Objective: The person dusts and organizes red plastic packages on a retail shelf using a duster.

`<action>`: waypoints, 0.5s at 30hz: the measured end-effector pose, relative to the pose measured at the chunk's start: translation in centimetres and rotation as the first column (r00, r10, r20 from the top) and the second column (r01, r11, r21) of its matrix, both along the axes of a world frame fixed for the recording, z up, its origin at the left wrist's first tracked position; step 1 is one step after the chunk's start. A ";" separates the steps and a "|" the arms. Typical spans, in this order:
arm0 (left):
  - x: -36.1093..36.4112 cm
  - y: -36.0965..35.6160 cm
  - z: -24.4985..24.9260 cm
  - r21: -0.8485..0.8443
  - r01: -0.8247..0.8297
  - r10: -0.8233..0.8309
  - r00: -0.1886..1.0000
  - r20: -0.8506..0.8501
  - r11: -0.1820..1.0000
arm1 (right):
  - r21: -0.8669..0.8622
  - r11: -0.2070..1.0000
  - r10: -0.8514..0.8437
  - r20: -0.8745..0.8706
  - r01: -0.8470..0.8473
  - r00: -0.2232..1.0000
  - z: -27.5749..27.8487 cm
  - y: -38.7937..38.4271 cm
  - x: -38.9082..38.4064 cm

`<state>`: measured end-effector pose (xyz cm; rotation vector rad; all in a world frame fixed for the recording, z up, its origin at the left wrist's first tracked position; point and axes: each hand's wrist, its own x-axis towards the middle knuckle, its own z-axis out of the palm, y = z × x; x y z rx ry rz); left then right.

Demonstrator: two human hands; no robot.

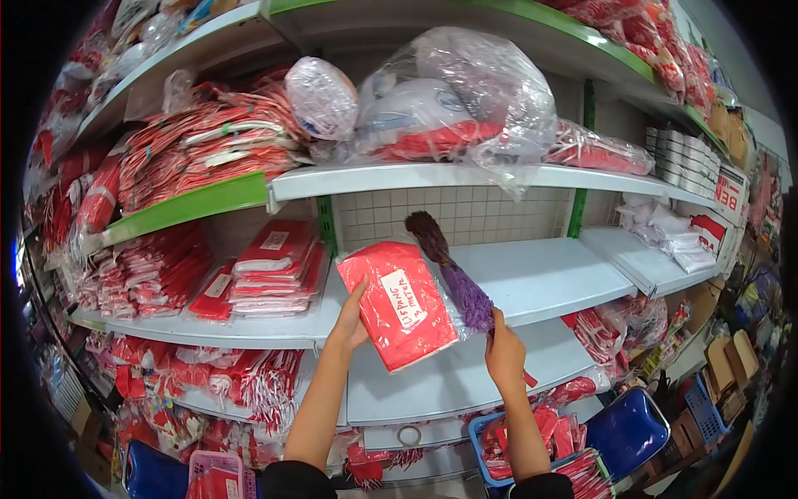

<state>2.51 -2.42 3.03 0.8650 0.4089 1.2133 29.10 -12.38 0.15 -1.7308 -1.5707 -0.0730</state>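
Note:
My left hand [353, 323] grips the left edge of a flat packet of red cloth [391, 328] in clear plastic. Its white label [404, 299] has red handwriting that includes "METER". In my right hand [504, 356] is a duster [467, 298] with purple and dark brown strands, its head pointing up and away toward the back of the shelf. The purple strands overlap the packet's right edge in this view. Both hands are in front of the middle shelf [549, 287]. To the left of the packet stands a stack of similar labelled red packets [274, 270].
The upper shelf [399, 176] bears red cloth bundles [216, 137] and a large clear plastic bag [457, 100]. White packages [665, 233] lie at the right. Below are a blue basket [478, 441] of red packets, a pink basket [218, 466] and blue stools [628, 428].

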 end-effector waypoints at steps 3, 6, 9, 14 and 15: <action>1.3 1.9 0.7 -0.041 0.077 -0.078 0.997 -0.016 0.996 | 0.190 0.976 0.144 -0.199 -0.106 0.969 -2.9 -0.6 1.8; 3.2 2.7 -0.2 -0.036 0.067 -0.067 0.998 0.010 0.997 | 0.292 0.956 0.159 -0.433 -0.028 0.887 -5.7 -1.9 1.4; 4.1 3.0 -0.3 0.001 0.017 -0.017 1.000 0.020 1.000 | 0.212 0.974 0.193 -0.616 -0.075 0.764 -6.9 -4.1 1.2; 3.7 2.8 -0.9 0.058 0.013 -0.018 0.996 0.089 0.998 | -0.052 0.853 0.425 -0.506 -0.519 0.750 -8.9 -6.9 0.6; 3.1 3.8 -3.3 0.001 -0.167 0.167 0.984 0.056 0.986 | -0.028 0.823 0.489 -0.470 -0.567 0.734 -9.2 -7.1 0.1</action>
